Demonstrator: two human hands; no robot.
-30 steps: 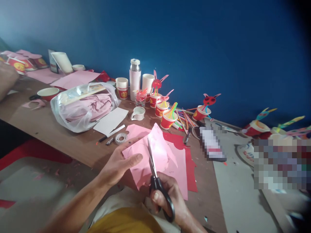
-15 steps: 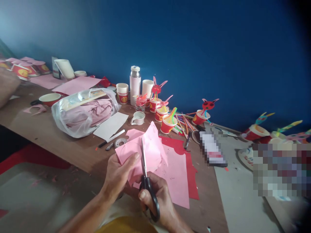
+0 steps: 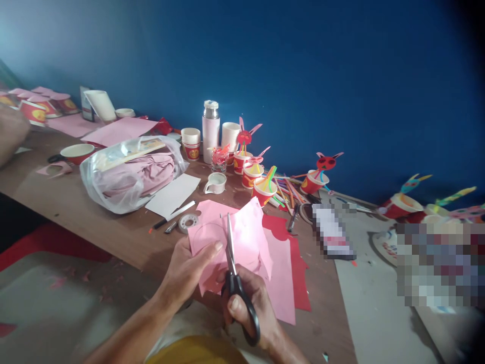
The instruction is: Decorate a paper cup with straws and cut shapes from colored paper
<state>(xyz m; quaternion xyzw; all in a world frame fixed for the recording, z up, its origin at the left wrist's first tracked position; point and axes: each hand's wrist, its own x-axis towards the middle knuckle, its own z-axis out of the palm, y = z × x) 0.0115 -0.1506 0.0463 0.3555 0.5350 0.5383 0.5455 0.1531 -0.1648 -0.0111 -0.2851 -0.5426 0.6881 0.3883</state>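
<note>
Two bare hands work over a table (image 3: 322,308) strewn with craft supplies. The left hand (image 3: 187,273) pinches a cut pink sheet (image 3: 248,232), its thumb pressed on top and its other fingers mostly hidden beneath the paper. The right hand (image 3: 253,298) closes around the black handles of a pair of scissors (image 3: 231,253), whose tip points away from the wearer across the pink sheet; whether the blades are parted is hard to make out. A curved line shows faintly near the left thumb. The held paper covers part of another pink sheet (image 3: 282,288) and a red sheet (image 3: 299,273) on the table.

Just beyond the left hand lies a tape roll (image 3: 182,223). A clear plastic bag (image 3: 91,177) blurs the outlines of its contents. At the left edge, another person's hand (image 3: 11,134) is smeared and cut off by the frame. Pixelation masks a phone-like object (image 3: 333,232) and a larger patch at right, leaving their details unreadable.
</note>
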